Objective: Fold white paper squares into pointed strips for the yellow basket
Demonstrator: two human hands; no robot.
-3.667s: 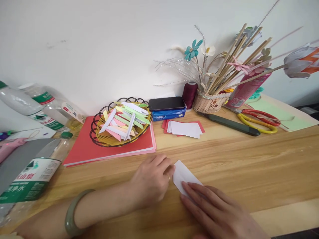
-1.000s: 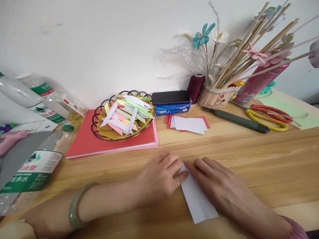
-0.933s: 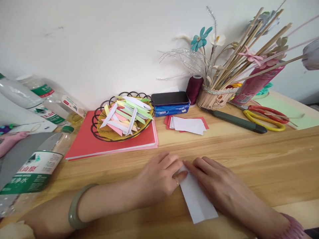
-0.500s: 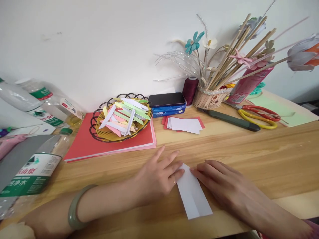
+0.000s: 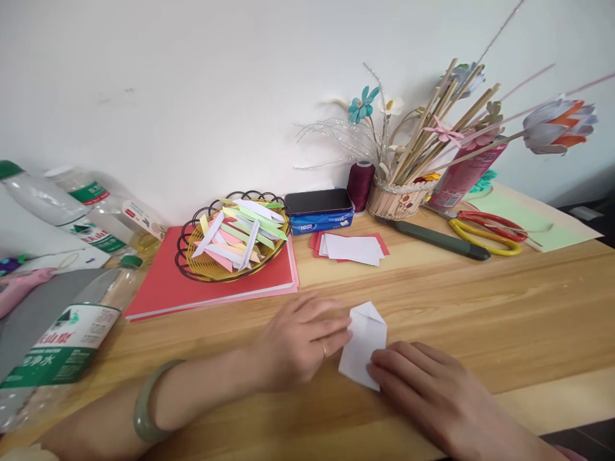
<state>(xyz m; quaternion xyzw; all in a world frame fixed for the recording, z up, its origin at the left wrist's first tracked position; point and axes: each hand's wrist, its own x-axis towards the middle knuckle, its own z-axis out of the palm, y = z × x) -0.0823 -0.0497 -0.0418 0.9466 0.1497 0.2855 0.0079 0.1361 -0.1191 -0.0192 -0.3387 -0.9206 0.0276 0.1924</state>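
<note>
A small white sheet of paper lies on the wooden table, its top corners folded in to a blunt point. At its left edge the fingers of my left hand, bent together, grip the paper near the upper half. My right hand pinches the lower right edge, with the thumb hidden underneath. A ring and a green bangle are on the left hand and wrist.
Folded paper pieces fill a yellow basket on red paper sheets. Behind my hands lie white paper slips, a phone, a dark green cutter and scissors. Plastic bottles are at left.
The paper strip now looks shorter and turned, its lower part apparently folded up. My right hand has moved from the top of the paper to its lower right edge. The view has shifted slightly.
</note>
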